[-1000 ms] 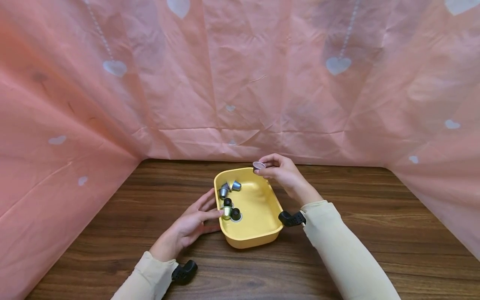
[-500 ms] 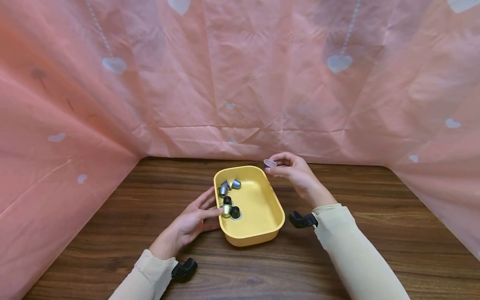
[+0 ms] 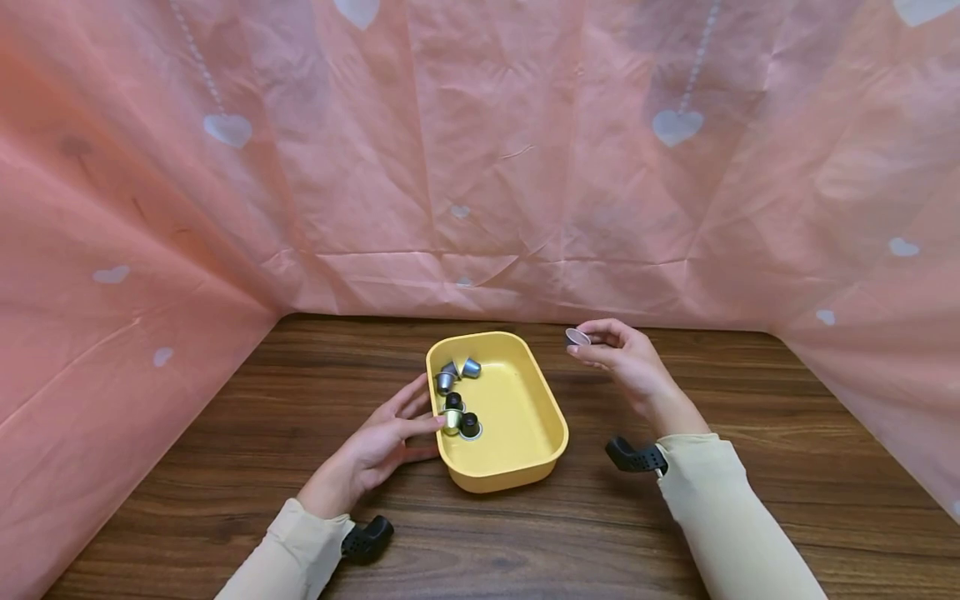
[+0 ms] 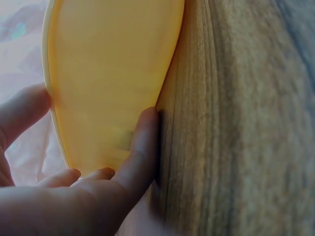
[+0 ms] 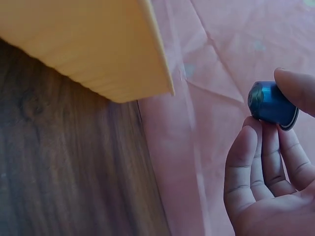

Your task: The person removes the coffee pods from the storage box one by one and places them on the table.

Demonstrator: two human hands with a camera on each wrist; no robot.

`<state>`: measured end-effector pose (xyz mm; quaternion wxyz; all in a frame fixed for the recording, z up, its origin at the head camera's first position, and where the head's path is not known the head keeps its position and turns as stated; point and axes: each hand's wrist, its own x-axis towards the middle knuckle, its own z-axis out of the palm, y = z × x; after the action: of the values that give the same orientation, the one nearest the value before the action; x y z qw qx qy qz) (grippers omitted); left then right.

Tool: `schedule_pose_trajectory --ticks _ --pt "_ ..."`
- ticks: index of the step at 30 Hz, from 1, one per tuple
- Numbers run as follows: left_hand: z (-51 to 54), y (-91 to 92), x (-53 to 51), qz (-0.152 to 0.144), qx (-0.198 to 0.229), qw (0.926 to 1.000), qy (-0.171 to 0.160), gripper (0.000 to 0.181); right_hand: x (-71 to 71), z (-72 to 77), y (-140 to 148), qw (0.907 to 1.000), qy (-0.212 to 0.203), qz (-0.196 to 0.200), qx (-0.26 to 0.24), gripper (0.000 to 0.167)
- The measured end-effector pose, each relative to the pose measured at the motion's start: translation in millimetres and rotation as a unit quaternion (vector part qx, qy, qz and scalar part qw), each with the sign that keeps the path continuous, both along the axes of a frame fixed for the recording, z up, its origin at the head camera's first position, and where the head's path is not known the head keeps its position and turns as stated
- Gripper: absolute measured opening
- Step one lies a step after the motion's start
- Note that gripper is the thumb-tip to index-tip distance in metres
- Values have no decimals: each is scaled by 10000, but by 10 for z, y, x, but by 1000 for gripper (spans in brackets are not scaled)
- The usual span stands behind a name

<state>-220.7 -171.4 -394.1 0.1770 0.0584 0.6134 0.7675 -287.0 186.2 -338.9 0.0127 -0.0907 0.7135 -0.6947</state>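
A yellow rectangular box [image 3: 525,417] stands on the wooden table. My left hand [image 3: 378,442] rests against its left side, thumb at the rim and spread fingers touching the outer wall [image 4: 113,73]. Inside, along the left wall, lie several coffee capsules: a blue one [image 3: 471,368], a silver-blue one [image 3: 446,382], a gold-green one [image 3: 452,422] and a black one [image 3: 469,425], among others. Right of the box, above the table, my right hand [image 3: 633,367] pinches a blue coffee capsule [image 5: 273,104] between thumb and fingers. Its pale lid [image 3: 577,337] faces up in the head view.
Pink fabric [image 3: 480,167] printed with hearts hangs behind and on both sides of the table. Brown wooden table [image 3: 750,417] stretches to the right of the box. Black wrist cameras [image 3: 633,456] sit at both cuffs.
My right hand has carried the pinched capsule rightward, from above the box's far right corner to a spot beside the box. The left hand and the box have barely moved.
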Motion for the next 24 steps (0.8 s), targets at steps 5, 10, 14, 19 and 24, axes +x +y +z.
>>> schedule_pose_trajectory --ticks 5,10,14,19,24 --pt "-1 -4 -4 29 -2 10000 11 89 11 -133 91 9990 -265 -119 -350 26" --pt "-9 -5 0 20 -55 10000 6 88 -14 -242 152 9981 -374 -83 -491 29" --pt "4 0 2 15 -109 9999 20 90 -38 -293 195 9976 -433 -80 -529 34" --pt "19 -8 11 72 -242 9997 -17 91 -56 -340 220 9973 -514 -122 -511 33" --pt "15 -6 5 69 -165 9998 -4 90 -65 -392 247 9967 -644 -152 -463 33"
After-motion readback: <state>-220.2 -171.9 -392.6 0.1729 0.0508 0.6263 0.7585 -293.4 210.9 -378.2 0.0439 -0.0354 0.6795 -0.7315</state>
